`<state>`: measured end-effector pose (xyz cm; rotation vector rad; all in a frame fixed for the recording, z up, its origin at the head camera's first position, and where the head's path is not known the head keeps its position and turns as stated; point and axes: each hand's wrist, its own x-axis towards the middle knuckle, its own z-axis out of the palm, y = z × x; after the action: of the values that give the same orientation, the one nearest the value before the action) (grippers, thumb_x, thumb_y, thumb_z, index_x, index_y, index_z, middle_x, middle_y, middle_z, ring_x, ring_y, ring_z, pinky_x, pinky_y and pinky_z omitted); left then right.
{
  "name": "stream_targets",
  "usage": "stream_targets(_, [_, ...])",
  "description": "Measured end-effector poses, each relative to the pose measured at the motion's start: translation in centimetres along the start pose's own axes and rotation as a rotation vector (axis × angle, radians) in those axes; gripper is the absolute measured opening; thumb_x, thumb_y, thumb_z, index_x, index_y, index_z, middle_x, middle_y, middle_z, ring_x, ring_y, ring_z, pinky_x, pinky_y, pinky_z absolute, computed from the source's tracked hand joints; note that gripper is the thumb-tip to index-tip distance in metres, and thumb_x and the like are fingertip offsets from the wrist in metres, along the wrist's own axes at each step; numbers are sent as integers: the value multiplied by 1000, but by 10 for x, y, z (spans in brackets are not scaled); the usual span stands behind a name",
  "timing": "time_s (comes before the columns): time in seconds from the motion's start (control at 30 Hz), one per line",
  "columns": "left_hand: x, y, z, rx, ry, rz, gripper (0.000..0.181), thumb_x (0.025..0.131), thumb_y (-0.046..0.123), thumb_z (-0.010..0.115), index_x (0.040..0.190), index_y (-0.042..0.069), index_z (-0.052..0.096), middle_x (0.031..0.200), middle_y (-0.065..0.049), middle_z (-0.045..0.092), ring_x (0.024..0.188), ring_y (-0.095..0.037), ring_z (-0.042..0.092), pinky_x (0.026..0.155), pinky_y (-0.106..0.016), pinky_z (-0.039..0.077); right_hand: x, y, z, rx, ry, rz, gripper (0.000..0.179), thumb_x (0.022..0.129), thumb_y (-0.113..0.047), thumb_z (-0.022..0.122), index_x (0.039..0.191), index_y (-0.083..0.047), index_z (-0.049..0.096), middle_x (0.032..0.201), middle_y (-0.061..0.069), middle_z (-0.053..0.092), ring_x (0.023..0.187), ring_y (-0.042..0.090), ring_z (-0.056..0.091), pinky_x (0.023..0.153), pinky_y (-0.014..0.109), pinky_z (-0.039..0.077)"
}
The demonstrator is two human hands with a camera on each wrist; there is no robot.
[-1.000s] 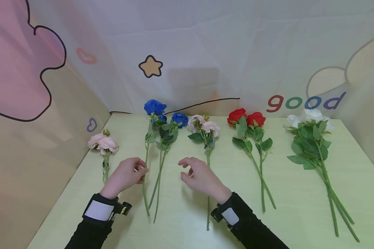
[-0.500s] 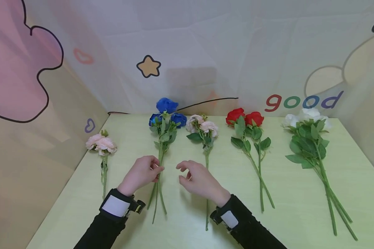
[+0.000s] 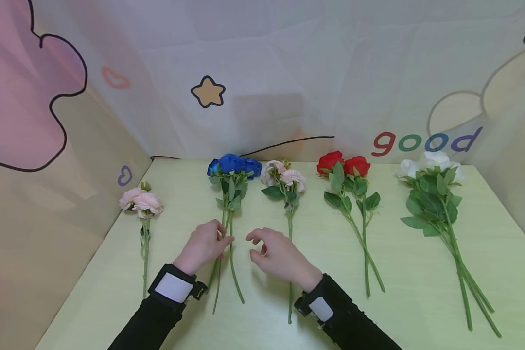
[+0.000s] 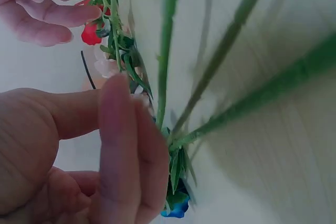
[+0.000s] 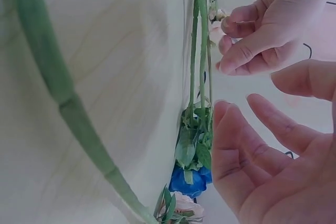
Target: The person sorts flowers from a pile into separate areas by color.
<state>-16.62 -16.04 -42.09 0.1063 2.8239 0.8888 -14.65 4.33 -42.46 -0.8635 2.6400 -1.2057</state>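
Observation:
Several blue roses (image 3: 232,164) lie together on the table, their green stems crossing and spreading toward me. My left hand (image 3: 203,245) hovers right above these stems (image 4: 218,56), fingers bent loosely. In the left wrist view the stems stand apart from the fingers, and nothing is seen pinched. To its right, my right hand (image 3: 282,255) hangs in the air with loosely curled fingers and holds nothing. Under it runs the stem (image 5: 68,103) of a pale pink flower bunch (image 3: 286,180), partly hidden by the hand in the head view.
Another pale pink bunch (image 3: 142,201) lies at the left side of the table (image 3: 332,311). Two red roses (image 3: 343,165) lie right of centre, with white roses (image 3: 433,165) farther right. A printed cloth backdrop (image 3: 267,58) rises behind the table.
My left hand has carried one blue rose rightward onto the other blue roses. Its bloom has come down level with theirs, and the fingers have let go. The right hand has barely moved.

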Motion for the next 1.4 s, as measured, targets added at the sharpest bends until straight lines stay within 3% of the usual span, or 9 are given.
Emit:
stream_targets(0.17, [2,-2,-1,113,74,15,41,86,27,69,104,-6,53,65,-8,54,51,-17,50,43,-26,38,0,-1,0,2,-4,8,31,89,-17,57,117,-4,61,105,11,64,75,15,55,64,29,47])
stream_targets(0.27, [4,-2,0,165,38,-21,43,85,32,69,100,-5,54,68,-9,54,53,-18,51,44,-26,38,-1,-1,0,2,-7,11,31,90,-17,56,117,-4,61,105,11,64,75,14,55,64,29,47])
stream_targets(0.37, [7,-3,2,198,-16,-48,38,84,34,70,86,-1,55,65,-7,53,52,-17,50,44,-25,36,-1,0,1,3,-10,11,31,89,-17,56,117,-4,61,105,11,64,75,14,55,65,29,47])
stream_targets(0.53, [9,-4,3,200,-50,-54,33,83,28,71,66,5,55,56,-2,46,48,-15,45,42,-24,31,-1,1,2,1,-16,8,31,89,-17,56,117,-5,61,105,10,63,75,14,55,65,29,47])
stream_targets(0.77, [12,-5,3,170,-48,-59,22,82,15,70,70,4,56,60,-5,55,50,-16,53,44,-25,40,-2,0,1,0,-15,11,30,89,-17,56,116,-5,61,105,10,64,75,14,55,66,29,47])
stream_targets(1.07, [13,-5,1,158,-68,-75,20,83,14,70,70,3,60,58,-5,58,47,-14,57,47,-26,46,-3,1,0,-6,-23,11,29,89,-16,56,116,-5,61,104,10,63,74,14,55,64,28,47])
stream_targets(1.23, [12,-9,0,145,-63,-83,18,83,13,69,73,2,60,59,-6,58,47,-14,57,48,-26,46,-3,2,0,-3,-33,15,29,90,-17,56,116,-5,61,104,11,63,73,13,55,63,28,46])
stream_targets(1.4, [10,-17,-3,153,-53,-64,21,83,12,68,65,3,60,54,-5,58,44,-14,56,46,-25,43,-4,1,0,-11,-30,9,29,90,-17,56,116,-5,61,103,11,64,75,14,56,65,29,47])
